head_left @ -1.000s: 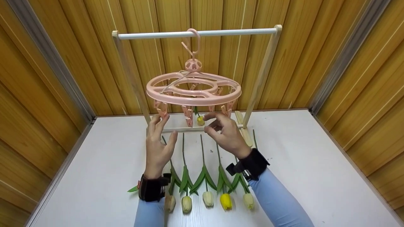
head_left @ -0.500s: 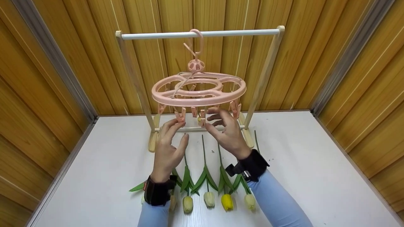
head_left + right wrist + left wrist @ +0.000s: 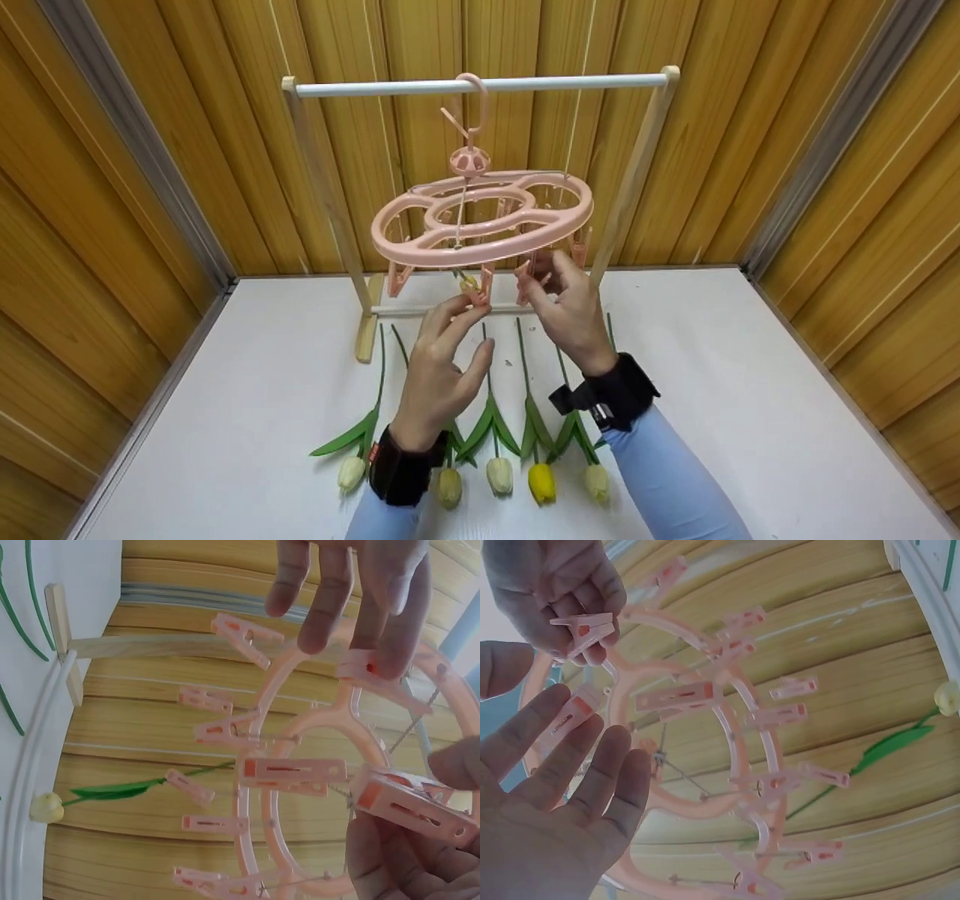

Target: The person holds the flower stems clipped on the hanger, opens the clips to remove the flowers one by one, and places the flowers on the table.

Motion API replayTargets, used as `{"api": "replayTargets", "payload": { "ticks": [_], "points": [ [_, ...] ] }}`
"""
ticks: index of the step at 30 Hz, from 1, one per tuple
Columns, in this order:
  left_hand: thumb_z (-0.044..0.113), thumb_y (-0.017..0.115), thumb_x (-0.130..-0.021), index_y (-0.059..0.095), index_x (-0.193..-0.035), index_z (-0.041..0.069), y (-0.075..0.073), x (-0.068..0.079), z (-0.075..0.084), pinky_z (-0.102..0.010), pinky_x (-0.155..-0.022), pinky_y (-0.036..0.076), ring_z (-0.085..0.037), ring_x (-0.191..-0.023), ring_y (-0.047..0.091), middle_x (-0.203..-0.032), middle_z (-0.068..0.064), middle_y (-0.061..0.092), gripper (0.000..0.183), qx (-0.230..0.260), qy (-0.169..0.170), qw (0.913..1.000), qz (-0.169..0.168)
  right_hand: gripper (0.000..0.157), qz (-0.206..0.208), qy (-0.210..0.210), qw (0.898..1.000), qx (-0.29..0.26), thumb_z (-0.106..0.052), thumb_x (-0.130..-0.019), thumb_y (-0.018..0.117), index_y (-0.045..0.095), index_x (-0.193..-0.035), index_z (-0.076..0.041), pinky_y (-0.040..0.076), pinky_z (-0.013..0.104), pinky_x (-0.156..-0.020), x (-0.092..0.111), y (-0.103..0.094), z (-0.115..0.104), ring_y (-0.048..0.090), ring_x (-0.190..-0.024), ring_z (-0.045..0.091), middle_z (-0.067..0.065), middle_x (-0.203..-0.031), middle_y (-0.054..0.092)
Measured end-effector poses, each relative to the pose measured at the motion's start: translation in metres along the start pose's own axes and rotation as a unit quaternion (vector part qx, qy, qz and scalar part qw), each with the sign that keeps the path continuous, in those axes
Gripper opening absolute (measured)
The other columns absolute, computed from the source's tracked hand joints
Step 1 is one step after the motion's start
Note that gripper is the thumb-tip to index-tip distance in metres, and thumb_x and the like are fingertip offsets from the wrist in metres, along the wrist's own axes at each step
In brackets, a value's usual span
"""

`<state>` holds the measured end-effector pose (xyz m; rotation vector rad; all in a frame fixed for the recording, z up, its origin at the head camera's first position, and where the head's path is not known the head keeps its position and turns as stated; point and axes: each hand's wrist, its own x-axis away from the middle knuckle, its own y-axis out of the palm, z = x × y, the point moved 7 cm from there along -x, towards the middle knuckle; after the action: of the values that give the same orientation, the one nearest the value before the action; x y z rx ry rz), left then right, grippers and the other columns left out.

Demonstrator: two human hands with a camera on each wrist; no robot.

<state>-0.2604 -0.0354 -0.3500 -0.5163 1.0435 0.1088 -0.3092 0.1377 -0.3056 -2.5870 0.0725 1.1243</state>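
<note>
A pink round clip hanger [image 3: 480, 255] with several dangling pegs hangs by its hook over the rail. My right hand [image 3: 574, 311] pinches one pink peg [image 3: 409, 802] between thumb and fingers at the hanger's front right. My left hand [image 3: 442, 360] reaches up under the front of the ring, fingertips against another peg [image 3: 570, 716], its thumb held apart. A yellowish tulip [image 3: 47, 808] hangs head down from the far side of the ring, its green leaf [image 3: 892, 746] along the stem; in the head view, my left fingertips and a peg partly cover it.
A wooden stand with a white rail [image 3: 570, 82] carries the hanger. On the white table [image 3: 225, 420] several tulips lie in a row, including a yellow one [image 3: 541, 482] and pale ones such as a white tulip [image 3: 499, 476]. Wood-patterned panels [image 3: 420, 45] rise behind.
The hanger has turned, its front pegs shifting right. My left hand has moved right with a peg at its fingertips. My right hand has shifted slightly right and now pinches a peg.
</note>
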Motion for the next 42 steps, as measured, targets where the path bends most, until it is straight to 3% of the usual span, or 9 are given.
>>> {"api": "replayTargets", "payload": {
  "ticks": [9, 13, 19, 22, 26, 30, 35, 42],
  "points": [
    [0.006, 0.076, -0.090, 0.069, -0.131, 0.008, 0.006, 0.000, 0.013, -0.044, -0.091, 0.051, -0.029, -0.116, 0.058, -0.137, -0.015, 0.060, 0.042, 0.001, 0.024, 0.9996, -0.012, 0.011, 0.038, 0.015, 0.998, -0.056, 0.004, -0.098, 0.064, 0.064, -0.107, 0.010, 0.053, 0.022, -0.059, -0.008, -0.029, 0.015, 0.063, -0.066, 0.012, 0.019, -0.089, 0.069],
    [0.003, 0.073, -0.091, 0.072, -0.126, 0.008, 0.001, 0.000, 0.010, -0.046, -0.093, 0.051, -0.030, -0.117, 0.059, -0.135, -0.016, 0.062, 0.035, 0.013, 0.024, 0.9996, 0.010, 0.011, 0.060, 0.045, 0.994, -0.079, 0.006, -0.098, 0.062, 0.065, -0.108, 0.009, 0.054, 0.023, -0.059, -0.012, -0.042, 0.027, 0.064, -0.066, 0.012, 0.012, -0.087, 0.070],
    [-0.001, 0.070, -0.090, 0.072, -0.112, 0.000, -0.015, 0.002, -0.012, -0.047, -0.098, 0.048, -0.032, -0.118, 0.058, -0.123, -0.018, 0.061, 0.022, -0.014, -0.027, 0.9944, 0.101, 0.010, 0.087, 0.090, 0.988, -0.095, 0.008, -0.097, 0.063, 0.067, -0.105, 0.005, 0.052, 0.021, -0.058, -0.019, -0.057, 0.042, 0.062, -0.064, 0.012, 0.000, -0.083, 0.071],
    [0.001, 0.070, -0.090, 0.072, -0.107, 0.000, -0.017, 0.004, -0.029, -0.049, -0.097, 0.048, -0.035, -0.120, 0.057, -0.123, -0.020, 0.058, 0.017, -0.035, -0.073, 0.9894, 0.121, 0.010, 0.096, 0.101, 0.985, -0.097, 0.009, -0.096, 0.064, 0.068, -0.105, 0.006, 0.051, 0.021, -0.058, -0.022, -0.063, 0.048, 0.062, -0.063, 0.011, 0.000, -0.083, 0.070],
    [0.004, 0.070, -0.089, 0.072, -0.100, 0.002, -0.009, 0.006, -0.047, -0.058, -0.103, 0.046, -0.038, -0.127, 0.056, -0.130, -0.022, 0.058, 0.011, -0.009, -0.111, 0.9898, 0.088, 0.010, 0.101, 0.116, 0.980, -0.123, 0.008, -0.096, 0.064, 0.068, -0.104, 0.006, 0.052, 0.021, -0.059, -0.024, -0.067, 0.055, 0.063, -0.064, 0.012, 0.005, -0.084, 0.069],
    [0.005, 0.070, -0.090, 0.075, -0.106, 0.002, -0.001, 0.006, -0.052, -0.055, -0.101, 0.048, -0.034, -0.124, 0.060, -0.133, -0.020, 0.061, 0.017, 0.026, -0.112, 0.9925, 0.042, 0.010, 0.104, 0.129, 0.974, -0.152, 0.009, -0.096, 0.063, 0.068, -0.104, 0.005, 0.054, 0.023, -0.061, -0.025, -0.068, 0.060, 0.066, -0.065, 0.015, 0.006, -0.083, 0.069],
    [0.004, 0.070, -0.091, 0.075, -0.114, 0.000, 0.003, 0.005, -0.042, -0.050, -0.100, 0.050, -0.031, -0.122, 0.061, -0.131, -0.017, 0.063, 0.023, 0.020, -0.086, 0.9958, 0.022, 0.011, 0.097, 0.144, 0.974, -0.146, 0.009, -0.096, 0.063, 0.067, -0.106, 0.007, 0.053, 0.022, -0.062, -0.022, -0.064, 0.062, 0.065, -0.068, 0.013, 0.003, -0.085, 0.071],
    [0.003, 0.071, -0.091, 0.075, -0.114, -0.001, 0.000, 0.003, -0.024, -0.049, -0.098, 0.051, -0.030, -0.117, 0.062, -0.124, -0.016, 0.065, 0.023, -0.017, -0.047, 0.9982, 0.031, 0.017, 0.016, 0.191, 0.979, -0.072, 0.004, -0.096, 0.066, 0.062, -0.112, 0.005, 0.056, 0.023, -0.067, -0.007, -0.048, 0.058, 0.068, -0.076, 0.013, 0.006, -0.090, 0.070]
  ]
}}
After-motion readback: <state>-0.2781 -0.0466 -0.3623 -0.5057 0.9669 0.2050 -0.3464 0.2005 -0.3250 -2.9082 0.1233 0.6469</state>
